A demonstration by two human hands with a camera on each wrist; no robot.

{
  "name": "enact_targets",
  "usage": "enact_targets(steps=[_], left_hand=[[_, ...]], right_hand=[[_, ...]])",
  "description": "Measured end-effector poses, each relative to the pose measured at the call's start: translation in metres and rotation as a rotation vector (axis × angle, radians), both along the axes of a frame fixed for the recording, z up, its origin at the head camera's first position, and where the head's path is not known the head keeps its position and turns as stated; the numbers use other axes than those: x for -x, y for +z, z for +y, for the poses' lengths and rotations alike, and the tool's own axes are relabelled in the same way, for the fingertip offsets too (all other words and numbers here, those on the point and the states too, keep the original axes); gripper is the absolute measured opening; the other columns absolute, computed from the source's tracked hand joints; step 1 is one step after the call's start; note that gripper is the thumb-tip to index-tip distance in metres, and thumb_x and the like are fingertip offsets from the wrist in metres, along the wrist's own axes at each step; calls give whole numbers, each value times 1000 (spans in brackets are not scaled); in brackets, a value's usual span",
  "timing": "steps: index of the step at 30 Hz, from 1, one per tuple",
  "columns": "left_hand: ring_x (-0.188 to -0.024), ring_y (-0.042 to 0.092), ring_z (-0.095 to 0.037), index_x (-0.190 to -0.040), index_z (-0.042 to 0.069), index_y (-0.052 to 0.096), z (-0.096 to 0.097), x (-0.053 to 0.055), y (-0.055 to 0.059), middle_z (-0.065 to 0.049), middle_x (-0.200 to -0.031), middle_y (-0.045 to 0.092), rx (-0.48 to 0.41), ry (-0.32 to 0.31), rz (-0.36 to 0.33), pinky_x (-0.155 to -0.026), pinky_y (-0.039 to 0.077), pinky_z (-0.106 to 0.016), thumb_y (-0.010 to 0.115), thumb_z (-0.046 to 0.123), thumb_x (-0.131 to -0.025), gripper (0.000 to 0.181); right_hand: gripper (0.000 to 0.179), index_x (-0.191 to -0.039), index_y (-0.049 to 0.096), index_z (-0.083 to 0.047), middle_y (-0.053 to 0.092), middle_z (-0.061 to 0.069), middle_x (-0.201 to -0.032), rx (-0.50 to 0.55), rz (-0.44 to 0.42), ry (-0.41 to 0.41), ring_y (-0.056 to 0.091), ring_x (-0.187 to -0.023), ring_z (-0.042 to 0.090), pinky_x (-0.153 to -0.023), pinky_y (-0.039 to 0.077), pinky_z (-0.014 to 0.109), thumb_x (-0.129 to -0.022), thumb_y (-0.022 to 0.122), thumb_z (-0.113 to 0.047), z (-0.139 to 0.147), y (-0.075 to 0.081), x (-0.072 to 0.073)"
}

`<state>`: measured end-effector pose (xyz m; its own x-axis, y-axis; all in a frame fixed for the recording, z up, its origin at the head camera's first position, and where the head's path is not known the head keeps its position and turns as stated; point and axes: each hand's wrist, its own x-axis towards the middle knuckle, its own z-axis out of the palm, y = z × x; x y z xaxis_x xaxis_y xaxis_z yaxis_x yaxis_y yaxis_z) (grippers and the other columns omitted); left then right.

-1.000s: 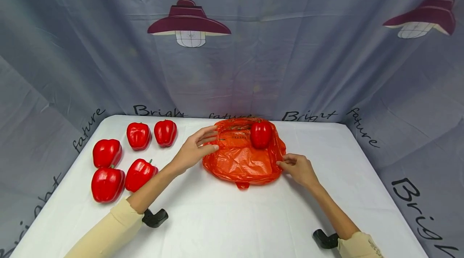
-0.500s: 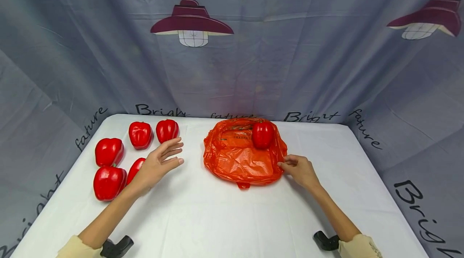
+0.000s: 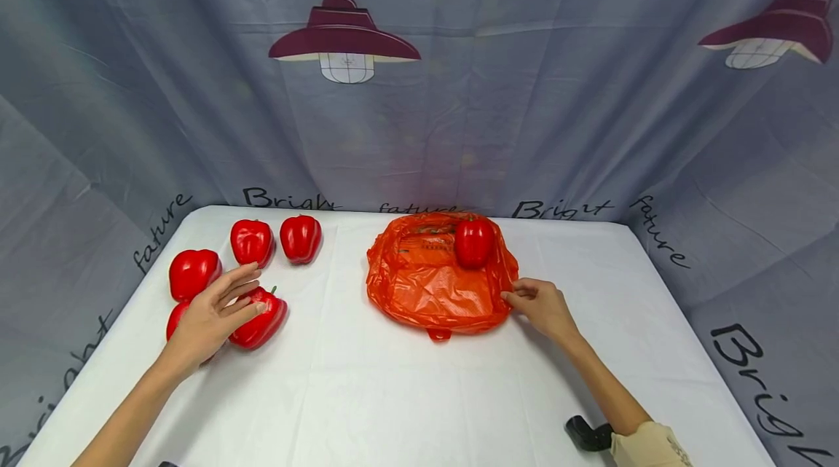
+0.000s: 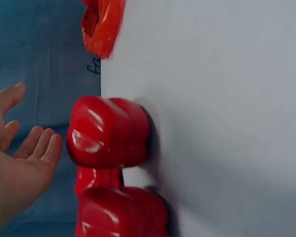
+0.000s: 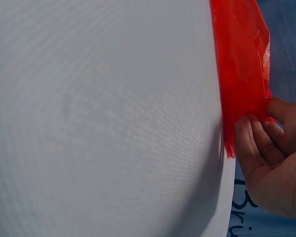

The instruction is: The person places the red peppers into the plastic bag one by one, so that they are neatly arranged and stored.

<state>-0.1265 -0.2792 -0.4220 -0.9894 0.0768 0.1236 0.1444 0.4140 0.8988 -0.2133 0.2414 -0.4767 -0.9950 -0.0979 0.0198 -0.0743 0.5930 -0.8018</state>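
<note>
My left hand hovers over the front bell peppers at the left of the table, its fingers spread and holding nothing. Beneath it a red bell pepper shows past the thumb, and another bell pepper is mostly hidden by the hand. In the left wrist view a bell pepper sits beside the fingers, apart from them. My right hand pinches the right rim of an orange-red plastic bag between thumb and fingers; the right wrist view shows the bag's edge at the fingertips. One bell pepper lies inside the bag.
Behind the left hand stand several more red bell peppers, including one at the far left, one at the back and one beside it. The white-covered table ends at a grey printed curtain.
My left hand has moved left and toward me, from the bag's left rim to above the front bell peppers. The right hand has stayed at the bag's right rim.
</note>
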Motion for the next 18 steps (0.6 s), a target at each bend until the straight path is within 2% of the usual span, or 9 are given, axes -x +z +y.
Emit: enact_targets(steps=[6,14,16,18], left_hand=[[-129,43,-43,-151,-2,36,-13,-3,-3,-26,-146,43,90,15,-20,-91,41,-9,71,10,-93,69],[-129,42,-49,-149,-5,37,-14,-4,-3,-30,-144,42,122,29,-17,-87,43,-8,71,3,-91,67],[-129,44,-50,-149,-4,37,-14,-5,-4,-31,-144,43,150,46,-27,-89,45,-14,70,0,-91,67],[-127,46,-50,-149,-3,38,-13,-5,-5,-31,-143,44,187,65,-41,-90,49,-26,70,-2,-90,67]], right_hand=[[20,-103,72,4,73,10,-88,0,-4,5,68,-77,23,-63,54,25,-91,74,-12,-1,2,0],[20,-103,72,4,73,11,-88,-2,0,-4,68,-76,21,-63,54,24,-91,74,-11,-1,0,1],[19,-102,72,4,73,11,-87,1,5,-3,67,-75,20,-62,54,24,-91,74,-12,-1,0,1],[20,-102,72,4,73,11,-86,2,13,1,67,-74,19,-62,54,25,-91,74,-12,-1,-1,0]])
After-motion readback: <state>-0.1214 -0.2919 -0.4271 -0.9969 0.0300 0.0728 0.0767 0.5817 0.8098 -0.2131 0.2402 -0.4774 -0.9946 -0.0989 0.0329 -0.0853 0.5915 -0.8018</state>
